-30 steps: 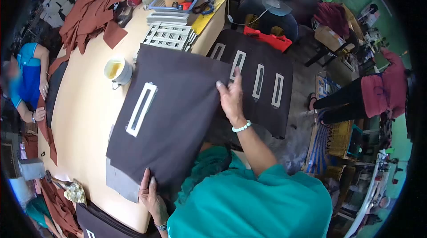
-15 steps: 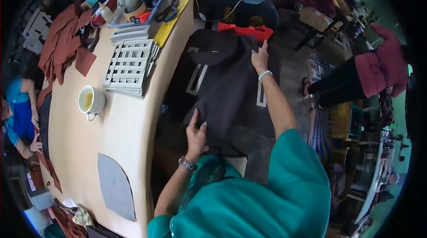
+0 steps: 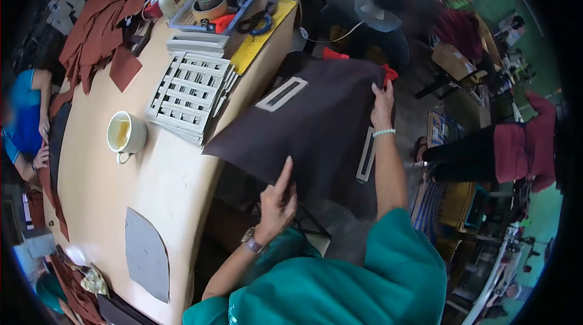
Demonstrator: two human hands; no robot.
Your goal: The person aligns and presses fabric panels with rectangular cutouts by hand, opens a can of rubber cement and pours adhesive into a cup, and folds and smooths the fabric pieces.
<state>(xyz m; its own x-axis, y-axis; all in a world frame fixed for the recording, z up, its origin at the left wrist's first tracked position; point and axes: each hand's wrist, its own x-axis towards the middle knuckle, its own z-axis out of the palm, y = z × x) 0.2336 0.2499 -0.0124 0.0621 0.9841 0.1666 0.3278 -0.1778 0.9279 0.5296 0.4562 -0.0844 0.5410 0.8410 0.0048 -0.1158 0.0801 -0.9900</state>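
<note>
dark panel (image 3: 316, 125): apparently being positioned;
right hand (image 3: 382, 106): panel corner is being gripped;
left hand (image 3: 278, 208): index is being held straight; grip unclear;
next: level support likely being needed

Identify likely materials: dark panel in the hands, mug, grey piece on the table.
Dark panel: probably fabric or leather-like sheet, matte; thin, bends softly, shows no strong shine. Weave can't be made out.
Mug: likely glazed ceramic; pale, smooth, rigid-looking round wall, though enamel or plastic isn't excluded.
Grey piece: perhaps card or stiff lining, matte; even colour, lies flat, clean edges.
</note>
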